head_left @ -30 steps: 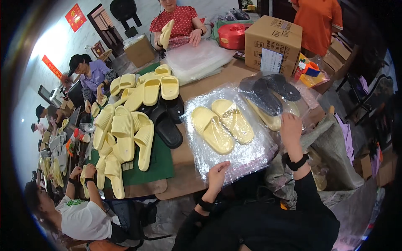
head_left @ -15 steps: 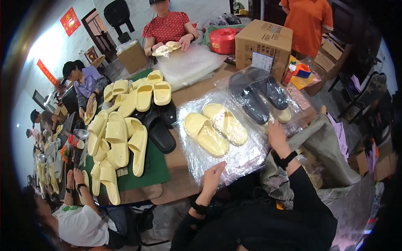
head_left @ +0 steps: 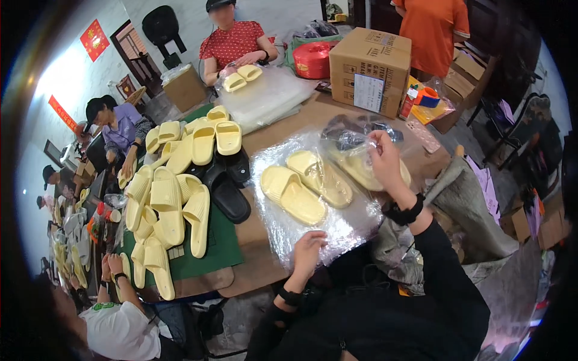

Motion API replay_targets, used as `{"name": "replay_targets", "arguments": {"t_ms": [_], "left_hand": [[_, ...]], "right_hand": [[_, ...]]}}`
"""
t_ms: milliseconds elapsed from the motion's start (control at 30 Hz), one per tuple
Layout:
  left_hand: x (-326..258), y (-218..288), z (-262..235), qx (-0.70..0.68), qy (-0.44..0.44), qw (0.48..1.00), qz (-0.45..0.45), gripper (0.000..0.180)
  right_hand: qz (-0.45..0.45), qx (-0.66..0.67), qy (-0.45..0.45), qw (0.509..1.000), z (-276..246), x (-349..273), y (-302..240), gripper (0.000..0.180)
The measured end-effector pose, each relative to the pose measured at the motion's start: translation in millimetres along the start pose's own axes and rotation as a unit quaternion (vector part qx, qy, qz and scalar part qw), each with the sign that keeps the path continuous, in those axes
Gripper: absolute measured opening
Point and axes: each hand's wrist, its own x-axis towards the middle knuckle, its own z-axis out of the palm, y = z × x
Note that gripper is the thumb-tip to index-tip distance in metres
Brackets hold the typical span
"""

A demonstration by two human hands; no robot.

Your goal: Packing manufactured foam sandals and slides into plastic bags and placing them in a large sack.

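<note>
A pair of pale yellow slide slippers (head_left: 298, 198) lies in a clear plastic bag (head_left: 280, 243) on the table before me. At the bag's near edge, my left hand (head_left: 308, 251) has its fingers together, pinching the film. Farther right, my right hand (head_left: 385, 159) is closed on clear film, held raised above another yellow slipper (head_left: 355, 168). Just beyond, bagged dark slippers (head_left: 346, 133) are partly hidden by glossy film. I cannot make out where one bag ends and another begins.
Loose yellow slippers (head_left: 167, 198) and black ones (head_left: 227, 195) pile up on a green mat (head_left: 220, 249) at left. A carton (head_left: 370, 69) stands at the back, near a red roll (head_left: 313, 59). Across the table, a person (head_left: 238, 45) handles yellow slippers. A grey sack (head_left: 463, 192) stands at right.
My right hand has risen and moved away from me with film in its fingers. The dark slippers have shifted and show less. My left hand has barely moved.
</note>
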Motion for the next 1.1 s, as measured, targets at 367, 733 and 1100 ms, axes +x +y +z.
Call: {"name": "replay_targets", "arguments": {"t_ms": [367, 733, 1100], "left_hand": [[24.3, 36.1, 31.8, -0.078, -0.059, 0.995, 0.026, 0.031], [-2.4, 53.6, 41.7, 0.144, -0.154, 0.946, 0.245, 0.052], [-12.3, 13.5, 83.6, 0.341, -0.364, 0.785, 0.368, 0.038]], "right_hand": [[-0.178, -0.161, -0.315, 0.918, 5.4, -81.8, -11.9, 0.047], [-0.201, -0.153, -0.307, 0.917, 7.6, -77.8, 21.9, 0.044], [-0.034, 0.194, 0.089, 0.976, -39.8, -15.2, -0.8, 0.025]]}}
